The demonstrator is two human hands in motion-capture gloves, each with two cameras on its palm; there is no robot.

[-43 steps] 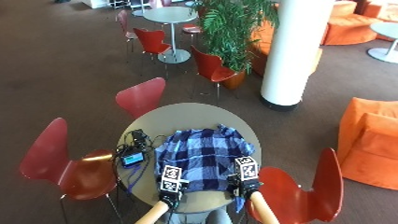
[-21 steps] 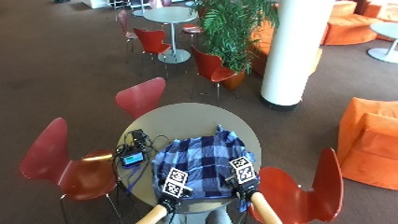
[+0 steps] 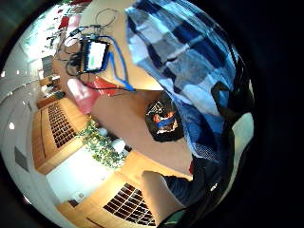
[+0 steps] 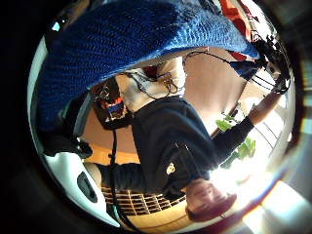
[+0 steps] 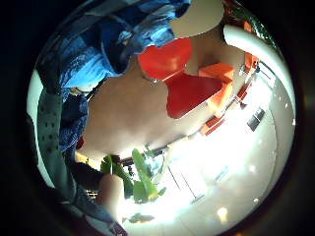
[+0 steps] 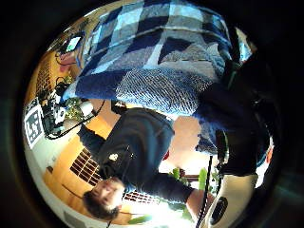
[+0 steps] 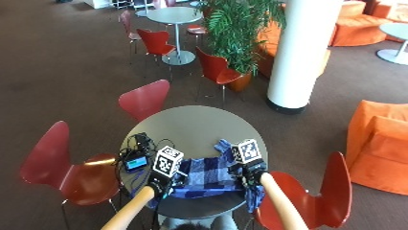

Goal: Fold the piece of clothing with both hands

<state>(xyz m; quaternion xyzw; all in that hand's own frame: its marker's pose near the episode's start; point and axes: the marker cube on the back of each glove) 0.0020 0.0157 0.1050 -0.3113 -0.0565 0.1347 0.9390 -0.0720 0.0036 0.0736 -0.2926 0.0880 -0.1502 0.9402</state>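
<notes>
**Soft plaid shirt gathered at the near edge of the desk, a hand on each side**

The blue-and-white checked shirt [image 7: 207, 175] lies bunched along the near edge of the round desk [image 7: 191, 127], with part of it drooping over the rim by the person's right arm. It looks light and limp: the cloth drapes and wrinkles freely, so it will probably sag wherever it is not supported and will keep no crease unless pressed flat. The weave seen up close in the palm views appears coarse rather than slick, so it should not slip easily from gloved fingers. Edges, corners and seams are likely the best places to take hold, one at each side, so the fabric stays spread between the two grips.

The left hand [image 7: 161, 181] sits at the shirt's left side, the right hand [image 7: 250, 173] at its right. In the right thumb-side view, the dark fingers [image 6: 223, 102] curl round a gathered fold, so that hand is grasping the cloth. The left palm views show fabric close against the palm with glove material wrapped beside it, which suggests the same, though less plainly.

A small device with a lit screen [image 7: 135, 163] lies on the desk beside the left hand.
</notes>
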